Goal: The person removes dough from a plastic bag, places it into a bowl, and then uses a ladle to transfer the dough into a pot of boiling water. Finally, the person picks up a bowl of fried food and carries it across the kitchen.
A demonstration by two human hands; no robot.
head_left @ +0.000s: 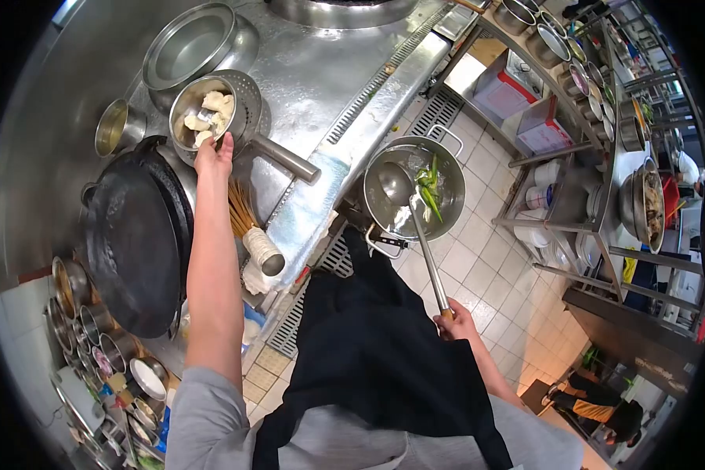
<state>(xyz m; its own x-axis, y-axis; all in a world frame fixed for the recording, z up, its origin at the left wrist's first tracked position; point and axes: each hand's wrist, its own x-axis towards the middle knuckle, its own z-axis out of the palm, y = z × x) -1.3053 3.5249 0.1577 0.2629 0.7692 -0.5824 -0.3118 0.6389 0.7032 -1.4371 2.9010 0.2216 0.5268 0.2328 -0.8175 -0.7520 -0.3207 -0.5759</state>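
My left hand reaches forward, its fingers closed on the near rim of a small metal bowl with several pale, doughy-looking pieces in it. The bowl overlaps a perforated metal strainer whose thick handle points toward the counter edge. Low at my right side, my right hand grips the wooden end of a long ladle. The ladle's round head rests inside a deep two-handled pot, beside long green peppers in what looks like liquid.
A large black wok is left of my forearm, and a bamboo brush lies right of it. A wide metal basin and a pot of yellowish liquid stand behind. Shelves with pots line the right; another person is far off.
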